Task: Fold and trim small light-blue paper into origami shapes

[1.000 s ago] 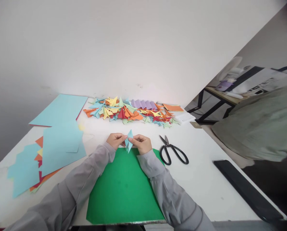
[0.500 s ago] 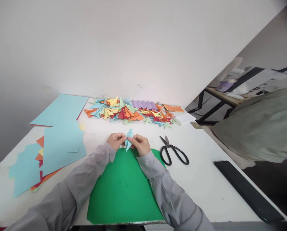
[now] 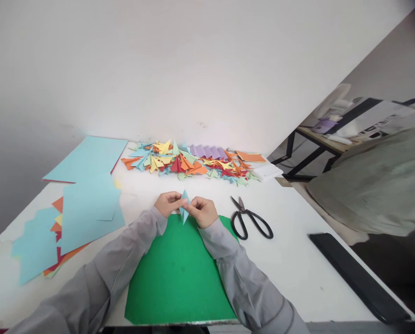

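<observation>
At the left of the white table (image 3: 290,273), flat light-blue paper sheets (image 3: 91,199) overlap one another; these should be light and easily bent or slid. The bare left hand (image 3: 166,204) has its thumb and fingers closed on the left side of a small, pointed, light-blue folded paper piece (image 3: 184,215). This piece is held upright between both hands, just beyond the centre of the person's reach, at the far edge of a flat green sheet (image 3: 181,273). It should be nearly weightless, stiffer along its layered creases and weak at its narrow tips. Grip at the middle, across the stacked layers, with light fingertip pressure; pinching the points would likely bend them, and a hard pull could tear a crease. The bare right hand (image 3: 206,213) pinches the right side of the same piece, thumb foremost; its rear fingertips are hidden. To the right lie black-handled metal scissors (image 3: 243,210), blades slightly parted, apart from both hands. They should be heavier and rigid; the handle loops are the safe hold.
</observation>
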Tool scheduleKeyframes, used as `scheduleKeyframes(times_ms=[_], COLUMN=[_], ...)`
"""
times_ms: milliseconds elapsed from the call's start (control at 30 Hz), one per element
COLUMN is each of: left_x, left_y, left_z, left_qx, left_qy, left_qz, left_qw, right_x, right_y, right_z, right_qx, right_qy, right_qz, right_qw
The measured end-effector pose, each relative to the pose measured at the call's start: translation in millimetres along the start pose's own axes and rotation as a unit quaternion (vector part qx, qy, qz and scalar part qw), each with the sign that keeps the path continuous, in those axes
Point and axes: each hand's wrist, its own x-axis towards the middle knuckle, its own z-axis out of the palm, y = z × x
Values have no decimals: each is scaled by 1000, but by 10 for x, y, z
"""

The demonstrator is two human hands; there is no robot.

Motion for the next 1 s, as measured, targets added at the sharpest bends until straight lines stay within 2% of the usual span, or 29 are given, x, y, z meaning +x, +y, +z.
scheduleKeyframes(times_ms=[133, 267, 500, 633, 833, 1000], left_x=[-20, -31, -40, -39, -40, -46], left_y=[27, 57, 108, 108, 82, 93], left_z=[13, 16, 8, 8, 30, 33], left_qx=[29, 34, -2, -44, -18, -15], left_qy=[16, 24, 45, 58, 78, 10], left_qz=[19, 24, -22, -54, -46, -50], left_qw=[999, 999, 999, 996, 996, 999], right_x=[-21, -28, -50, -64, -54, -2], right_y=[11, 25, 76, 97, 86, 141], right_z=[52, 57, 77, 92, 73, 42], right_qx=[5, 3, -33, -32, 12, 78], right_qy=[-34, -22, -30, -64, -66, -10], right_qz=[14, 20, -55, -46, -13, 39], right_qw=[999, 1000, 997, 996, 998, 996])
